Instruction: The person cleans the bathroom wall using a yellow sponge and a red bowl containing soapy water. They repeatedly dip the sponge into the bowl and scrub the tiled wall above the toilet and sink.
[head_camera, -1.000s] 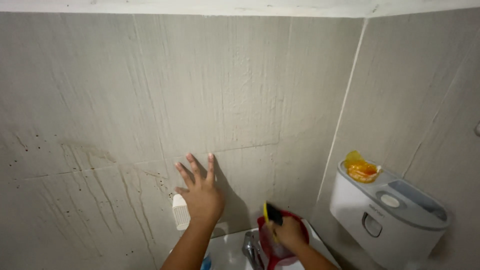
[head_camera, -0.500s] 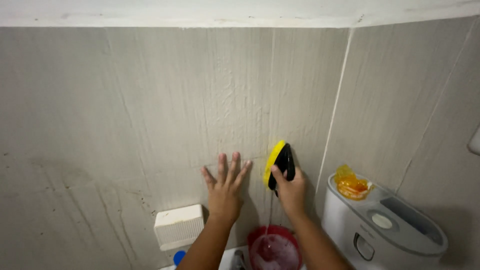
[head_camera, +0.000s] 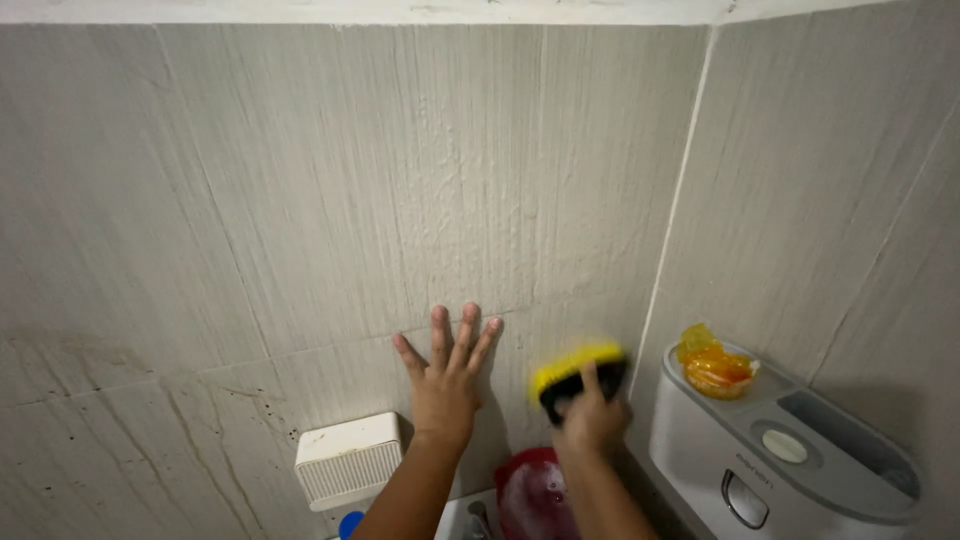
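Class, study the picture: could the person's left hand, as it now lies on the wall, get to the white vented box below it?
Probably yes. The left hand lies flat and empty on the tiled wall, and the white vented box sits just below-left of it with nothing between them.

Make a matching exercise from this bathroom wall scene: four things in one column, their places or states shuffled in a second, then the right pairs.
Things:
1. left hand
2. scrub brush
3. orange wrapper
4. red bucket

Places or states:
A. lying on top of the white dispenser
B. flat on the tiled wall, fingers spread
C. low down, below the hands
D. gripped in the right hand against the wall

Pairs: 1-B, 2-D, 3-A, 4-C
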